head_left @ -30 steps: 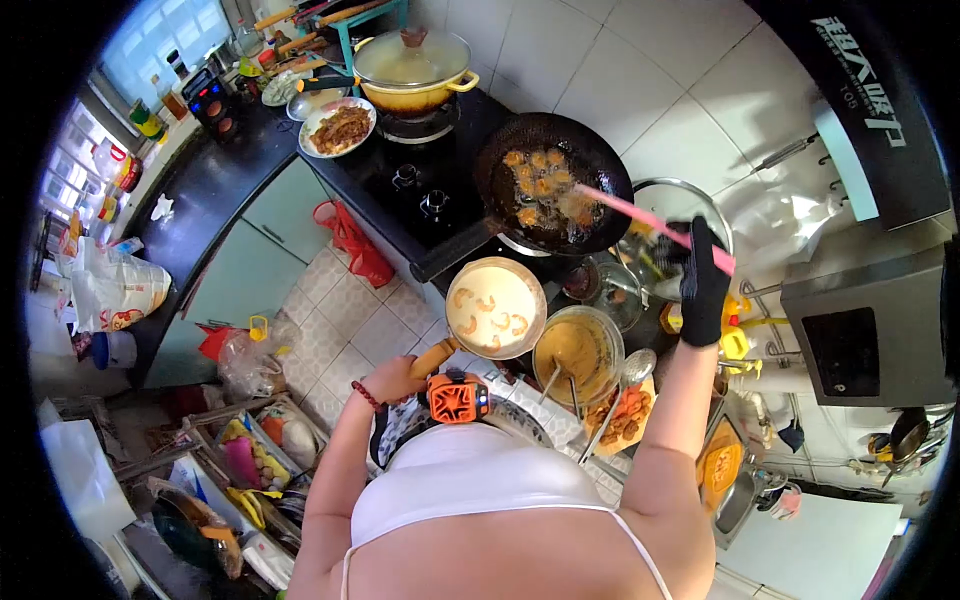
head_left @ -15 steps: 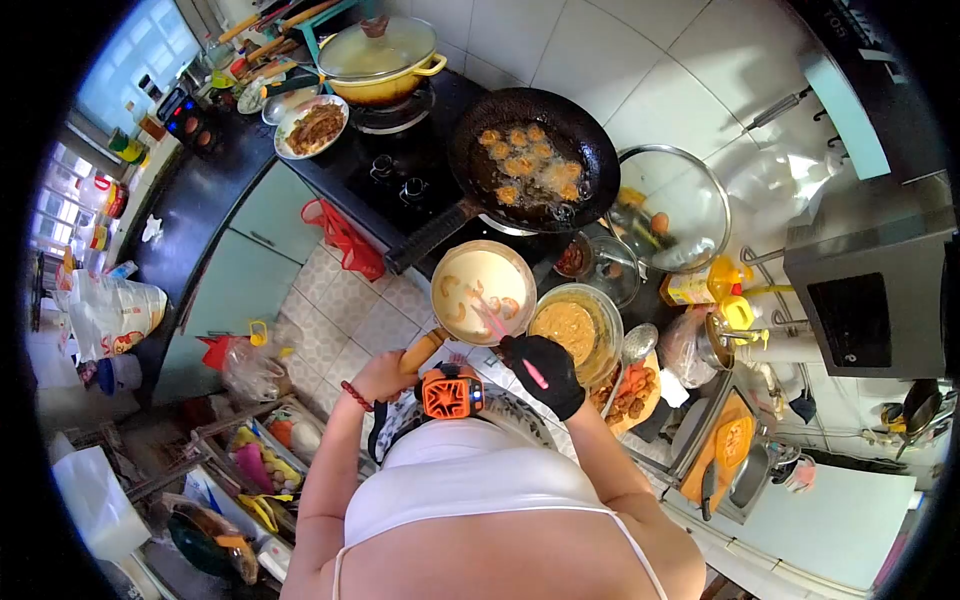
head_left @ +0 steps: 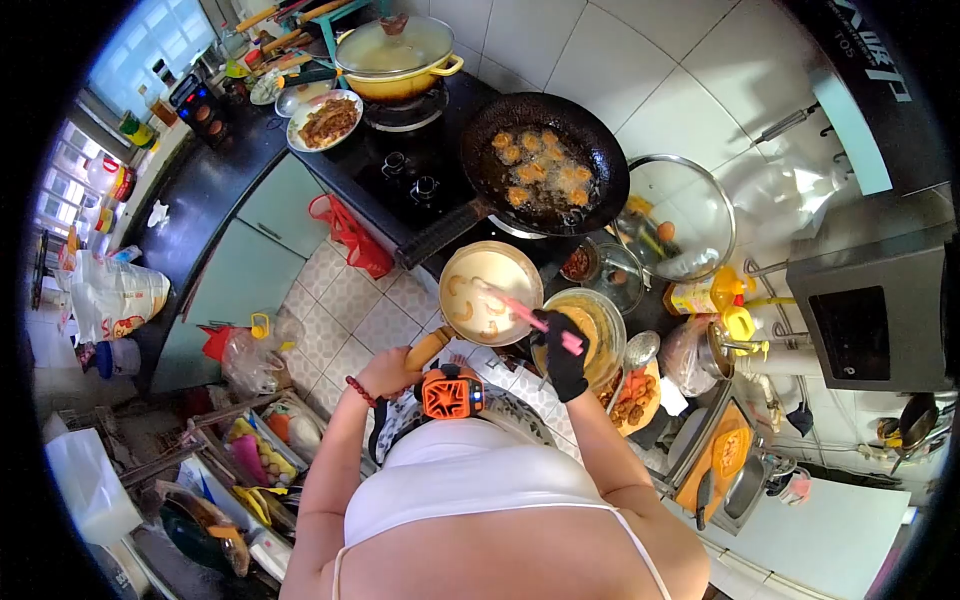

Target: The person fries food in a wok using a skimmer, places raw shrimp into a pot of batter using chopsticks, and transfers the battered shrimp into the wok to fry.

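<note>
My left hand (head_left: 388, 374) is closed round the wooden handle (head_left: 430, 348) of a small saucepan (head_left: 532, 268). In the pan is a pale, creamy liquid (head_left: 485, 310) with several curled, shrimp-like pieces. My right hand (head_left: 562, 365), in a black glove, grips a pair of pink chopsticks (head_left: 522, 311). Their far ends reach over the pan's liquid. Under and beside the gloved hand stands a clear bowl (head_left: 613, 322) of light-brown batter, partly hidden by the hand. Behind the saucepan, several browned pieces (head_left: 548, 172) fry in bubbling oil in a black wok (head_left: 480, 140).
The wok's handle (head_left: 440, 234) points toward the saucepan. A lidded yellow pot (head_left: 400, 85) stands on the back-left burner, near a plate of cooked food (head_left: 328, 122). A glass lid (head_left: 690, 215) leans against the wall. A ladle (head_left: 641, 348) lies at right, by a plate of fried pieces (head_left: 636, 396).
My right hand has moved right and slightly up, over the batter bowl, with the chopsticks now slanting more flatly into the saucepan. The left hand keeps its grip. The view has shifted slightly.
</note>
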`<state>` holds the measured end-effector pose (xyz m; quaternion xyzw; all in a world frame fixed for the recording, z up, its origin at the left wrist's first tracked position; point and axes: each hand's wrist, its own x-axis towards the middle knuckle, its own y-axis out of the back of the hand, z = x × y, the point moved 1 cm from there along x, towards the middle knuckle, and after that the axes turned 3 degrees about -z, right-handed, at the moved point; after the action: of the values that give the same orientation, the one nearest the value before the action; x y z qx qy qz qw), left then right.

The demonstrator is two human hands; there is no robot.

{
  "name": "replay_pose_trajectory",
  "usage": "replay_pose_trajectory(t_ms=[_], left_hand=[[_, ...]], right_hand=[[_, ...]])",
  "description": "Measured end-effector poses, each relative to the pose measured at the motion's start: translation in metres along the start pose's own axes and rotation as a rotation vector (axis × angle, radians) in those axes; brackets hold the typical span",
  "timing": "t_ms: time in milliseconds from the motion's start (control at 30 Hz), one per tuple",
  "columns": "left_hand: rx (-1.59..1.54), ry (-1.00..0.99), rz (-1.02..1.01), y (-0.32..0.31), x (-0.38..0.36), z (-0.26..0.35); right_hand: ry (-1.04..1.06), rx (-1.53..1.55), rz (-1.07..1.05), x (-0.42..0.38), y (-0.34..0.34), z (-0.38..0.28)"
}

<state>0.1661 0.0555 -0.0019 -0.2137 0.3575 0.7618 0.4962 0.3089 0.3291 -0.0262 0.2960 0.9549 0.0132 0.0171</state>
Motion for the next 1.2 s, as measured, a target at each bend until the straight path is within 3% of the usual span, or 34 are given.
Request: replay_pose_trajectory(t_ms=[67, 167, 400, 567, 667, 800, 967, 1200], left_hand=[[-0.011, 0.006, -0.002, 0.0, -0.001, 0.002], [-0.036, 0.0, -0.001, 0.001, -0.002, 0.004], [-0.061, 0.019, -0.03, -0.001, 0.0, 0.0], [-0.07, 0.019, -0.034, -0.002, 0.001, -0.004], [-0.076, 0.015, -0.027, -0.002, 0.001, -0.005], [-0.057, -0.024, -0.017, -0.003, 0.001, -0.008], [-0.008, -0.063, 0.003, -0.002, 0.001, -0.008], [-0.066, -0.004, -0.055, 0.002, -0.001, 0.0]], right_hand=[[-0.026, 0.027, 0.239, 0.014, 0.015, 0.012], [-0.188, 0.102, 0.188, 0.024, 0.027, -0.018], [-0.068, -0.059, 0.055, 0.022, 0.029, -0.005], [-0.205, -0.037, 0.033, 0.034, 0.014, -0.022], [-0.127, -0.058, 0.059, 0.054, 0.011, -0.01], [-0.267, -0.028, 0.03, 0.067, 0.0, -0.014], [-0.07, -0.014, 0.019, 0.044, -0.016, -0.031], [0.18, -0.525, -0.179, 0.019, -0.029, -0.051]])
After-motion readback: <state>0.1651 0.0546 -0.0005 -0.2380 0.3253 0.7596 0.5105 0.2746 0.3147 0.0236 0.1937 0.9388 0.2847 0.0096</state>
